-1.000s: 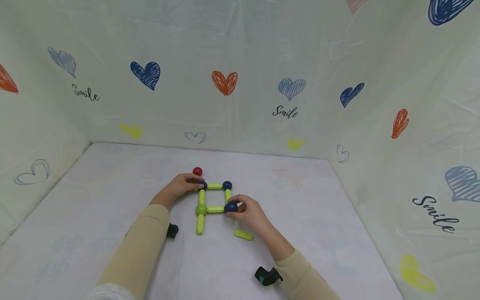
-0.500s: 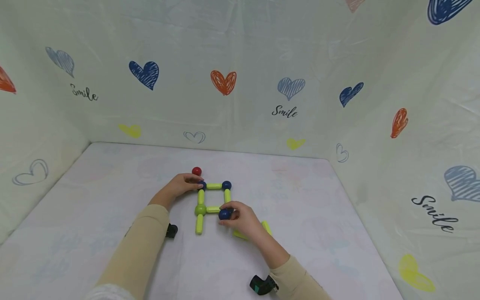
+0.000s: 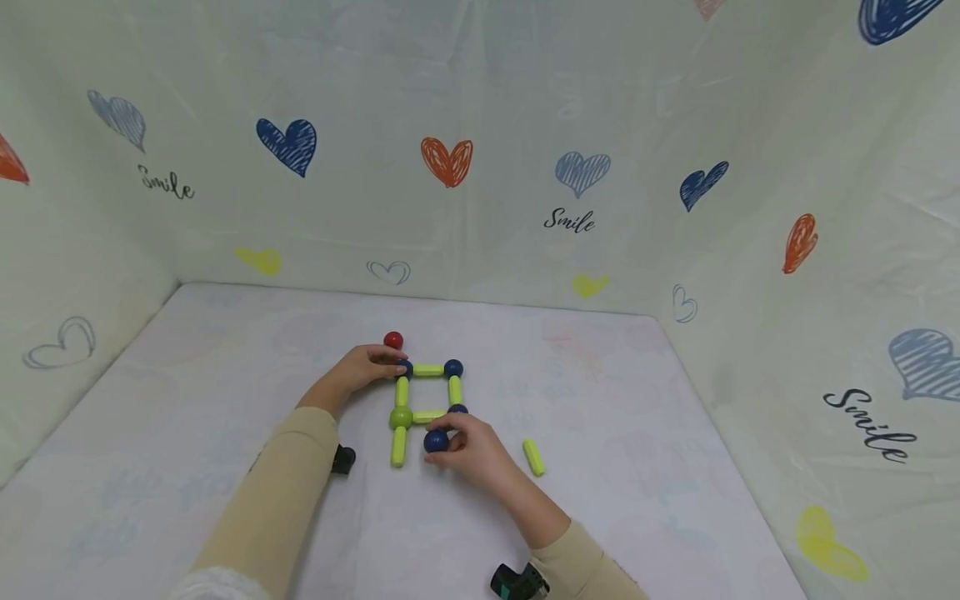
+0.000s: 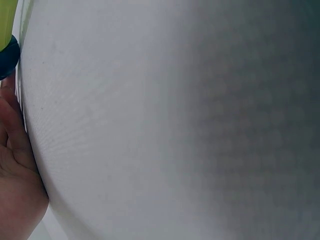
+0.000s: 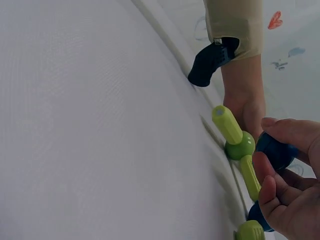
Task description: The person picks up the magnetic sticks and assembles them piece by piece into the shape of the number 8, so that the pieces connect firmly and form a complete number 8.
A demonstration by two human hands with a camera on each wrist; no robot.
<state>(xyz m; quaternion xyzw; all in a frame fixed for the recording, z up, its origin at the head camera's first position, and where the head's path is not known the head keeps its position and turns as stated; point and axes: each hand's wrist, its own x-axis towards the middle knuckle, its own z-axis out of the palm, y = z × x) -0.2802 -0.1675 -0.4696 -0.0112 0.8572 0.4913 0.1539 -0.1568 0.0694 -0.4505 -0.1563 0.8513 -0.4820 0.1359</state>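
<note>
A square frame of green rods (image 3: 428, 370) lies on the table, with blue balls (image 3: 453, 367) at three corners and a green ball (image 3: 401, 417) at the near left one. From the green ball another rod (image 3: 398, 447) points toward me. My left hand (image 3: 358, 372) holds the far left corner ball (image 3: 405, 369), also partly visible in the left wrist view as a blue ball (image 4: 9, 57). Between thumb and fingers of my right hand (image 3: 477, 452) is a separate blue ball (image 3: 436, 441), just nearer than the frame. That hand partly covers the near right corner ball (image 3: 457, 409).
Behind the left fingers sits a red ball (image 3: 393, 340). A loose green rod (image 3: 533, 457) lies right of my right hand. Black wrist devices (image 3: 519, 582) show at both sleeves. A heart-printed curtain (image 3: 495, 100) surrounds the white table (image 3: 615, 400).
My right hand has moved left and toward me with the blue ball, away from the near right corner. One loose rod is now hidden behind that hand. My left hand stays put.
</note>
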